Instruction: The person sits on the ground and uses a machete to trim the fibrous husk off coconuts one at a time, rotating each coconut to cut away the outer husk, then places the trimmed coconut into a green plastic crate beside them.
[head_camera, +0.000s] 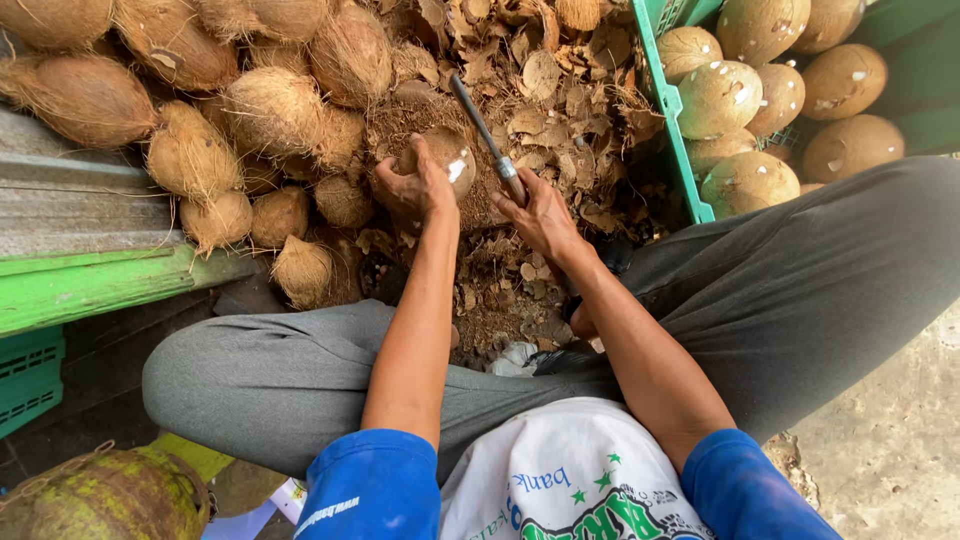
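Fingers of the left hand are wrapped round a part-shaved coconut; the right hand is closed on a knife. Cleaned nuts fill the green crate; many husked ones remain, apparently untouched.

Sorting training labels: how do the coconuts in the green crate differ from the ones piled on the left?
Crate coconuts are smooth, pale tan, fibre stripped, with white nicks; pile coconuts are shaggy with brown husk fibre. The crate ones sit packed inside the green crate; the pile ones lie loose among husk scraps. Both are roundish and whole. The left hand grips a part-stripped coconut; the right hand holds a knife.
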